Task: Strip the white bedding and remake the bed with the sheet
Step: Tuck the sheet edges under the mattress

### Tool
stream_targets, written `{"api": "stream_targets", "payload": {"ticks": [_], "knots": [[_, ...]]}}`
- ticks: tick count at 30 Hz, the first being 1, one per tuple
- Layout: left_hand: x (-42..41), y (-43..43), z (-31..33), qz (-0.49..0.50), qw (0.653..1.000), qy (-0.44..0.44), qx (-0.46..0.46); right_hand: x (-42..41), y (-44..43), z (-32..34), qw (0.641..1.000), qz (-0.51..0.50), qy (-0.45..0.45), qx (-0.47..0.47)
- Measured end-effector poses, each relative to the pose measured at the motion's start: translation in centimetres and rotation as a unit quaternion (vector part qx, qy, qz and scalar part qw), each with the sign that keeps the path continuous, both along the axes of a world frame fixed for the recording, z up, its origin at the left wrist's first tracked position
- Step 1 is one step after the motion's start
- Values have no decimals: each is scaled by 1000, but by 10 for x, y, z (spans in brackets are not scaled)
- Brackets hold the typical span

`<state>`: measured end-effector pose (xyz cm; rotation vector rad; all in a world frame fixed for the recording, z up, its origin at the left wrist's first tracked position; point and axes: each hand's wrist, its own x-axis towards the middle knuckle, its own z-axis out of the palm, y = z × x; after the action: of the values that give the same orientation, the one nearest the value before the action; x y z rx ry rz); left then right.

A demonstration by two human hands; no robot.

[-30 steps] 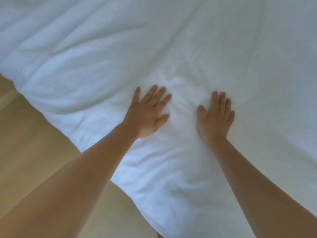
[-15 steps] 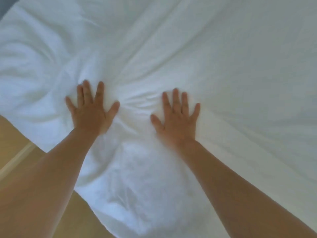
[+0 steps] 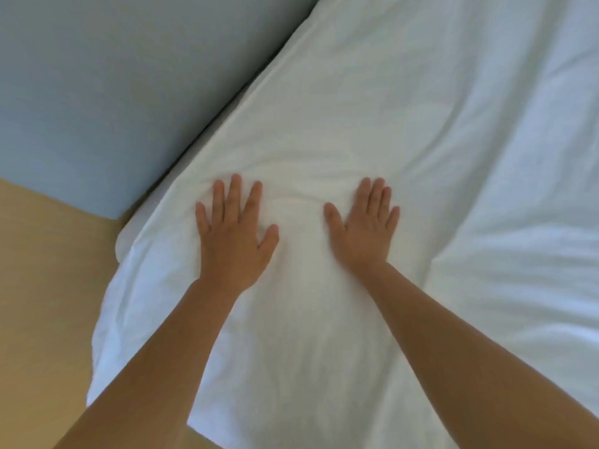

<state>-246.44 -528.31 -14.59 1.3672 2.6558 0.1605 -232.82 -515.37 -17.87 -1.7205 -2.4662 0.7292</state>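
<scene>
The white sheet point(image 3: 405, 131) covers the bed and fills most of the view, with soft folds at the right and small wrinkles between my hands. My left hand point(image 3: 235, 238) lies flat on it near the bed's corner, fingers spread and straight. My right hand point(image 3: 364, 228) presses flat on the sheet a hand's width to the right, fingers straight and close together. Both forearms reach in from the bottom edge. The sheet's edge hangs over the bed's side at the lower left.
A pale blue-grey wall point(image 3: 113, 92) runs along the bed's far edge at the upper left. Light wooden floor point(image 3: 45, 303) shows at the left and below the bed's corner.
Both hands have slid along the sheet toward the bed's corner, staying flat. The view has swung so the wall and the corner come into sight.
</scene>
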Motion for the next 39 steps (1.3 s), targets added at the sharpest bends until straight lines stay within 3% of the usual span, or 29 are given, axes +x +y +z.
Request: {"api": "stream_targets", "payload": {"ticks": [3,5,7,9,12,15,18,20,22,25,27,29,32,34,39], "knots": [[-39,-2,-4,31,999,-5,-27,-66,-33,-8,996,85,5,10],[-61,-18,-8,71,997,-21,-37,-95,-50,-4,980,195,31,16],[-76,-32,-9,112,992,-50,-20,-106,-67,7,933,355,64,4],[-81,-36,-8,164,984,-69,13,-101,-80,18,895,428,121,-17],[-80,-24,-2,196,974,-113,31,-89,-78,31,933,267,236,-48],[-88,-24,25,193,965,-155,85,-89,-75,46,956,116,255,-81],[-124,-39,64,143,973,-137,116,-120,-89,60,961,195,196,-9],[-145,-46,66,123,980,-126,88,-140,-102,60,952,262,158,36],[-148,-47,43,110,992,-50,42,-150,-103,44,942,312,111,42],[-132,-39,-6,143,987,3,-79,-133,-101,11,900,435,37,4],[-131,-33,-21,154,981,26,-115,-121,-100,5,868,493,58,-29],[-130,-30,-21,151,980,47,-117,-110,-93,14,869,471,131,-79],[-121,-21,-5,173,978,49,-110,-95,-62,32,917,335,212,-47],[-106,2,9,157,985,13,-71,-84,-31,36,946,255,199,-6],[-73,122,44,-36,999,8,14,-77,54,44,973,192,124,33]]}}
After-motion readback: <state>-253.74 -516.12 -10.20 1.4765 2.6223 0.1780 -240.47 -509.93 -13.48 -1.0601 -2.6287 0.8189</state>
